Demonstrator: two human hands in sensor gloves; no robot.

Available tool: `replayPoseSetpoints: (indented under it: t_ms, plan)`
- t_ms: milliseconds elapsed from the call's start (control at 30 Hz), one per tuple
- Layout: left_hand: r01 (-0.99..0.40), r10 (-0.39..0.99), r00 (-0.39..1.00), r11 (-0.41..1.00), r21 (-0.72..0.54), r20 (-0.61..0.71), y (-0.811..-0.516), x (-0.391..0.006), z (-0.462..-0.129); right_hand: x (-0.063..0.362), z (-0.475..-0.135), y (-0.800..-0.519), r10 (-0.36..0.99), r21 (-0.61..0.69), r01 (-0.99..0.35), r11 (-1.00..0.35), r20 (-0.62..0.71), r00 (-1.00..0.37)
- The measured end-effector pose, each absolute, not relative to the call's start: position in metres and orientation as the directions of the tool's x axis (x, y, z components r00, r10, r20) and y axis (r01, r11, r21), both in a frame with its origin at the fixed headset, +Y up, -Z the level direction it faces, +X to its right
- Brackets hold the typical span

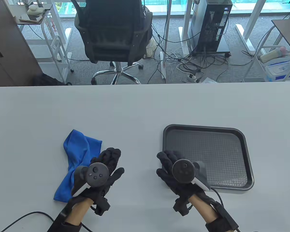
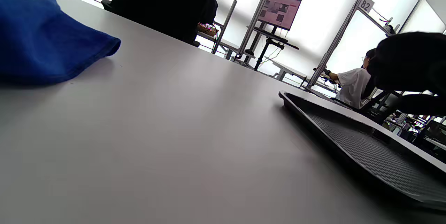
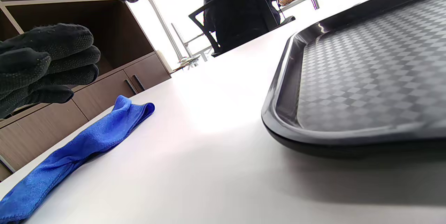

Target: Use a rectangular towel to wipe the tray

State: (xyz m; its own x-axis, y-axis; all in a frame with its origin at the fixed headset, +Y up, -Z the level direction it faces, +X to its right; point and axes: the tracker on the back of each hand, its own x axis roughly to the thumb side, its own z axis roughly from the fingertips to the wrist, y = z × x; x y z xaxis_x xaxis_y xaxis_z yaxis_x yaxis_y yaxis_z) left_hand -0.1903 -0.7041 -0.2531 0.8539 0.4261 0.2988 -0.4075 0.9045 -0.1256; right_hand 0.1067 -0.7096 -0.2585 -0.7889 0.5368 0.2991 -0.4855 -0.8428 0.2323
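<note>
Beyond the pale grey surface (image 1: 145, 106) a black mesh office chair (image 1: 113, 36) stands on grey carpet (image 1: 159, 70) amid tangled cables (image 1: 195, 65), with a black computer tower (image 1: 213, 24) to its right between white desk legs. A dark brown cabinet (image 1: 7, 48) fills the left side, and a white cart of plastic boxes (image 1: 278, 67) stands at the right. Bright daylight pours through tall windows, where a monitor on a stand (image 2: 278, 11) shows.
</note>
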Motion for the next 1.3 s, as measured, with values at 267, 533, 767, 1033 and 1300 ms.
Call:
replayPoseSetpoints:
  t_ms: [267,533,767,1033,1300]
  plan:
    - [-0.402,0.423,0.859,0.906,-0.133,0.288,-0.705,-0.19,-0.253,0.108,-0.259,-0.711,0.543,0.238,-0.49,-0.838,0.289,-0.788]
    - [-0.407,0.426,0.858,0.905,-0.128,0.286,-0.704,-0.191,-0.254,0.109,-0.26,-0.711,0.547,0.238,-0.495,-0.836,0.283,-0.788]
    - [-0.406,0.427,0.858,0.904,-0.132,0.286,-0.705,-0.191,-0.254,0.13,-0.271,-0.706,0.531,0.171,-0.503,-0.847,0.221,-0.818]
    - [-0.406,0.429,0.856,0.903,-0.136,0.289,-0.705,-0.191,-0.254,0.199,-0.3,-0.706,0.517,0.009,-0.517,-0.856,-0.016,-0.856]
    - [-0.418,0.439,0.848,0.898,-0.136,0.295,-0.704,-0.191,-0.254,0.282,-0.311,-0.723,0.509,-0.077,-0.517,-0.853,-0.342,-0.79]
